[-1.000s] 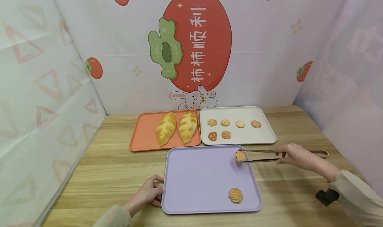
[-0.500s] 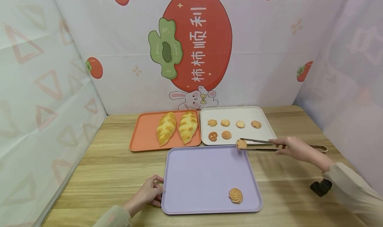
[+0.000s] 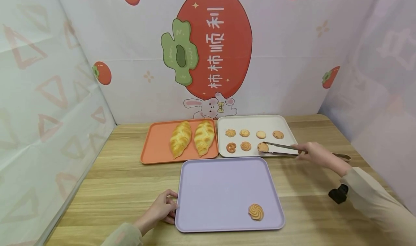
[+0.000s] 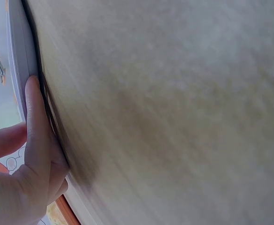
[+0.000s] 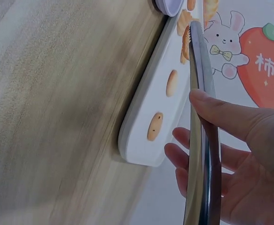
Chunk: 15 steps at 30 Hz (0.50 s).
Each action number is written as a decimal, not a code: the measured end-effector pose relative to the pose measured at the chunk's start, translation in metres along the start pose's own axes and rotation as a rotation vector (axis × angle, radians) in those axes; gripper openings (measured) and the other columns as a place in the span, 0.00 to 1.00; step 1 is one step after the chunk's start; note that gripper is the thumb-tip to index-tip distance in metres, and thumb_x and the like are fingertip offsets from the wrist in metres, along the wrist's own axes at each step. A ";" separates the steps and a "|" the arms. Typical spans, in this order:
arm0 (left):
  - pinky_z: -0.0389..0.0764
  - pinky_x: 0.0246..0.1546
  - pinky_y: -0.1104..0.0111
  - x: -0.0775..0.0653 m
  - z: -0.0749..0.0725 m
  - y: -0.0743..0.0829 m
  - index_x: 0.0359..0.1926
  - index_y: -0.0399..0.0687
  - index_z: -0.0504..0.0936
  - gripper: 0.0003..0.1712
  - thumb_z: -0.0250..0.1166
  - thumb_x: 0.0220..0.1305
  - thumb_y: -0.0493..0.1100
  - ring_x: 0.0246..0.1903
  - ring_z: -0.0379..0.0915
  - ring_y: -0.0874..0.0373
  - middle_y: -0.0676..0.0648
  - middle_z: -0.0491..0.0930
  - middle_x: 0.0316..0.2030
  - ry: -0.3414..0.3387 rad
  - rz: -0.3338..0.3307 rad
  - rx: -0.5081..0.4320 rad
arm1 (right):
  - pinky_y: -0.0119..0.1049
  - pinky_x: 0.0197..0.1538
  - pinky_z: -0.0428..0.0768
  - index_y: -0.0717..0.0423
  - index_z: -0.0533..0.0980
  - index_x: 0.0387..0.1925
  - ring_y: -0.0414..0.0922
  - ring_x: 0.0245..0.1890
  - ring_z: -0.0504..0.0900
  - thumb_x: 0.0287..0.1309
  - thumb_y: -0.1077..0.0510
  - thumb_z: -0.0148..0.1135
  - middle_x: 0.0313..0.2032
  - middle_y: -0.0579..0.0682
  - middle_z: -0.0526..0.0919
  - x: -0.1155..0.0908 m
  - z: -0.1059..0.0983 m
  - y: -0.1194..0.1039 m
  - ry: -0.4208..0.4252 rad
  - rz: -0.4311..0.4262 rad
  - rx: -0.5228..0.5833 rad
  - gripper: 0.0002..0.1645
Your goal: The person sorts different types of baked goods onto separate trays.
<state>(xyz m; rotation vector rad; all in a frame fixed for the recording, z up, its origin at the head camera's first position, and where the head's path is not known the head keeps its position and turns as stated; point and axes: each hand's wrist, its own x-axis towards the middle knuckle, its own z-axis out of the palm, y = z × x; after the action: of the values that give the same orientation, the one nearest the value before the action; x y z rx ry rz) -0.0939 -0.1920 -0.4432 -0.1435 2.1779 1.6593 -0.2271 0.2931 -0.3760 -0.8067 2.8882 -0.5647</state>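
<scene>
Metal tongs (image 3: 281, 145) are held in my right hand (image 3: 321, 156), with the thumb on one arm and fingers on the other. Their tips pinch a round speckled cookie (image 3: 262, 147) over the front part of the white tray (image 3: 253, 121); whether it touches the tray I cannot tell. My left hand (image 3: 162, 207) rests on the table, its fingertips touching the left edge of the purple tray (image 3: 221, 192). In the left wrist view, one finger (image 4: 33, 108) lies against that tray's side. A swirl cookie (image 3: 256, 212) lies near the purple tray's front right corner.
Several cookies lie in the white tray, among them a pretzel-shaped one (image 3: 231, 147) and another speckled one (image 3: 278, 134). The orange tray (image 3: 154, 141) beside it bears two long breads (image 3: 181, 139). Printed cloth walls (image 3: 130, 91) stand behind and at both sides.
My right hand and the tongs have moved away from me, carrying the speckled cookie from above the purple tray's back right corner to the white tray. The left hand has stayed put.
</scene>
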 end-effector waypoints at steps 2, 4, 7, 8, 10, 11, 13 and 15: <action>0.79 0.16 0.60 0.000 0.000 0.000 0.46 0.28 0.60 0.18 0.52 0.53 0.27 0.16 0.70 0.58 0.46 0.69 0.21 0.000 0.001 0.000 | 0.31 0.24 0.70 0.73 0.69 0.49 0.37 0.23 0.73 0.47 0.62 0.61 0.29 0.53 0.81 0.002 0.000 0.002 -0.006 0.014 0.005 0.27; 0.80 0.16 0.60 0.000 0.000 0.000 0.46 0.28 0.60 0.18 0.52 0.53 0.27 0.16 0.71 0.58 0.46 0.70 0.21 -0.003 0.002 0.002 | 0.32 0.25 0.71 0.73 0.69 0.49 0.38 0.24 0.73 0.47 0.61 0.61 0.32 0.59 0.81 0.003 0.000 0.003 -0.008 0.022 0.008 0.28; 0.79 0.16 0.61 0.000 0.000 0.000 0.46 0.28 0.60 0.18 0.52 0.53 0.27 0.16 0.71 0.58 0.47 0.70 0.21 -0.002 0.000 0.004 | 0.34 0.26 0.71 0.73 0.69 0.49 0.40 0.25 0.74 0.46 0.60 0.62 0.37 0.66 0.79 0.004 0.001 0.005 -0.004 0.025 0.002 0.28; 0.79 0.16 0.61 0.000 0.000 0.000 0.46 0.28 0.60 0.18 0.52 0.53 0.27 0.16 0.71 0.58 0.47 0.70 0.21 -0.001 0.001 0.005 | 0.34 0.26 0.72 0.73 0.69 0.49 0.40 0.26 0.74 0.46 0.60 0.62 0.37 0.66 0.79 0.005 0.001 0.005 -0.003 0.026 0.000 0.28; 0.79 0.15 0.61 0.000 0.000 0.000 0.46 0.28 0.61 0.18 0.52 0.53 0.27 0.15 0.71 0.58 0.47 0.70 0.21 0.001 0.002 0.005 | 0.34 0.26 0.71 0.73 0.69 0.49 0.40 0.25 0.73 0.46 0.60 0.62 0.37 0.66 0.79 0.005 0.001 0.006 -0.005 0.033 0.000 0.29; 0.79 0.15 0.61 0.001 0.000 0.000 0.45 0.28 0.61 0.17 0.52 0.53 0.27 0.15 0.71 0.58 0.47 0.70 0.21 0.004 0.002 0.004 | 0.33 0.25 0.70 0.73 0.69 0.49 0.40 0.23 0.72 0.46 0.60 0.62 0.36 0.66 0.79 0.006 0.001 0.007 -0.009 0.037 0.004 0.29; 0.79 0.15 0.61 0.000 0.000 0.000 0.46 0.28 0.61 0.17 0.52 0.53 0.27 0.15 0.71 0.57 0.46 0.70 0.21 0.004 0.002 0.006 | 0.33 0.25 0.69 0.74 0.69 0.49 0.39 0.23 0.71 0.46 0.60 0.62 0.36 0.66 0.79 0.006 0.001 0.007 -0.015 0.045 0.010 0.29; 0.79 0.16 0.60 0.000 0.000 0.000 0.46 0.28 0.60 0.18 0.52 0.53 0.27 0.15 0.70 0.57 0.46 0.70 0.21 0.005 0.001 0.007 | 0.32 0.25 0.68 0.74 0.69 0.49 0.39 0.22 0.70 0.46 0.60 0.62 0.36 0.67 0.79 0.007 0.002 0.008 -0.017 0.050 0.015 0.29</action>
<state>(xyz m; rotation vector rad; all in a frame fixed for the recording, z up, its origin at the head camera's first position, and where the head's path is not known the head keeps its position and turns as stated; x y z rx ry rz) -0.0940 -0.1916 -0.4434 -0.1453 2.1873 1.6538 -0.2367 0.2953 -0.3809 -0.7313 2.8764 -0.5712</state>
